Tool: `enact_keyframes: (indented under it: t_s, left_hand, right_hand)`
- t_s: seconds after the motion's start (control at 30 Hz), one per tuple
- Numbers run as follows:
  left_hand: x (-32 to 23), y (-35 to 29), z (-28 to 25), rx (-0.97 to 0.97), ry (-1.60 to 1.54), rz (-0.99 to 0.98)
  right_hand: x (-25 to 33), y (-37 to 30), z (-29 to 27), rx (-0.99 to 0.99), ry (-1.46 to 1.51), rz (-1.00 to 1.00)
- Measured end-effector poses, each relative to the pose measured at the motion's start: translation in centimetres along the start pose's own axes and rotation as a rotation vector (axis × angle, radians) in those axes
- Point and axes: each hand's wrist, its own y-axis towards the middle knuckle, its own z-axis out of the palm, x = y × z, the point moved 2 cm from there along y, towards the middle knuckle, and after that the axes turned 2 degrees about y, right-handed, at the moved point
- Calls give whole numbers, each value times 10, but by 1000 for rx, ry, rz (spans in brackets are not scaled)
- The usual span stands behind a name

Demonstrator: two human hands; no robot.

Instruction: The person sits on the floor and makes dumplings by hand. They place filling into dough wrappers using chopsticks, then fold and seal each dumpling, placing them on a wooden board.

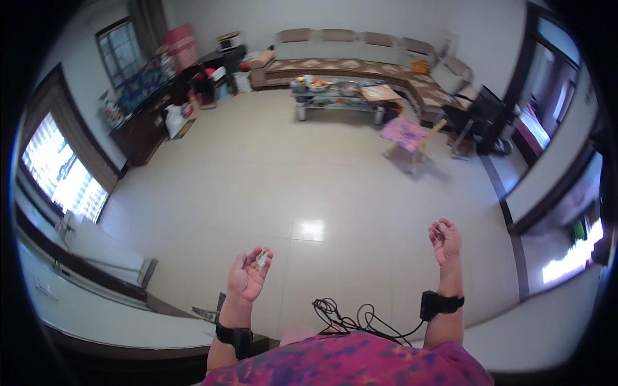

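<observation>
My left hand [246, 278] is held out low over the floor, palm turned up and fingers curled. Against its fingers rests a small white thing [262, 259], too small to name. Farther right, my right hand [446, 242] is raised with its fingers bent in toward the palm. What it holds, if anything, cannot be made out. Black bands with boxy units circle both forearms, the left band [235, 339] and the right band [441, 305]. Neither hand touches any furniture.
Black cables [351, 316] loop near my body. Ahead stands a low table [336, 103] with bowls, before a long sofa [347, 66]. A pink-covered small table [405, 134] and a black chair [479, 112] are at right. A dark cabinet [143, 134] lines the left wall.
</observation>
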Motion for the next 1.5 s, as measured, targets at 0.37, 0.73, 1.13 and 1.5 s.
enact_keyframes:
  t_s: [0.37, 0.73, 1.13, 1.5]
  left_hand:
    - [-196, 710, 161, 39, 36, -102]
    - [-75, 1631, 550, 194, 179, -165]
    - [68, 2212, 878, 91, 229, -172]
    - [80, 2860, 1099, 59, 423, -210]
  right_hand:
    - [-65, 533, 348, -57, -65, -111]
    - [-19, 1356, 320, -473, 70, -179]
    - [171, 2075, 520, -305, 63, -183]
    - [210, 2618, 716, -366, 31, -267]
